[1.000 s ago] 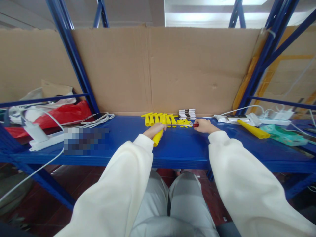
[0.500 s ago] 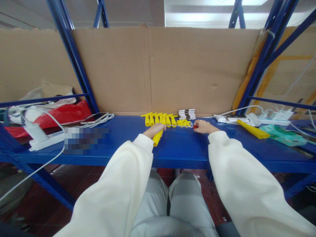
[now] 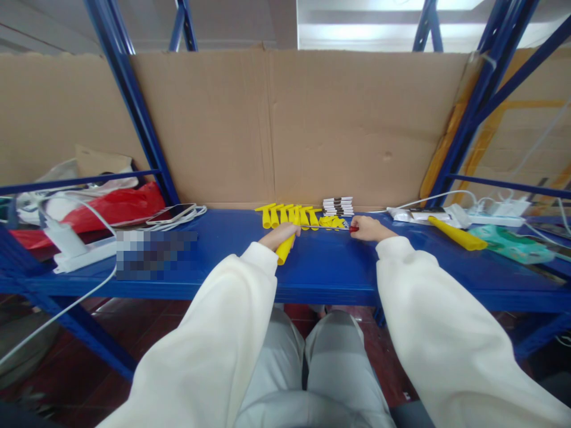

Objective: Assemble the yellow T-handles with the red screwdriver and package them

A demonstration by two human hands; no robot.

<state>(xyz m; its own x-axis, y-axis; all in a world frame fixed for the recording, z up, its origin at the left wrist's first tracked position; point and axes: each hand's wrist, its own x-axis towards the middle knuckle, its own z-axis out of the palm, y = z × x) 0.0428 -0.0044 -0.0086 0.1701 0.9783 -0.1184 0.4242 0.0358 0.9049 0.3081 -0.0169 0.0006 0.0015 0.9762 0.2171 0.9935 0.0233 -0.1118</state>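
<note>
The left hand's fingers are curled around a yellow handle [image 3: 282, 255], its open end sticking out below the palm toward the near edge. The right hand's fingertips are closed on the red grip of a screwdriver [image 3: 354, 228], whose thin metal shaft runs level leftward to the left hand [image 3: 280, 234]; the hidden tip does not show whether it sits inside the handle. The right hand [image 3: 369, 228] is turned inward, back of the hand upward. Both arms reach forward in white sleeves [image 3: 223, 321], bent toward the middle over the blue table [image 3: 330, 261].

Just beyond the left hand stands a row of yellow T-shaped pieces [image 3: 266, 219], and between the hands, on the far side of the shaft, lie loose yellow parts [image 3: 330, 222]. Behind these is a stack of white strips [image 3: 338, 206] with a dark middle band. Farther right lie another yellow handle [image 3: 459, 235] and a green packet [image 3: 513, 242]; any writing on the packet is too small to read. Far left, a phone [image 3: 173, 213] lies beside a red bag [image 3: 120, 205]
</note>
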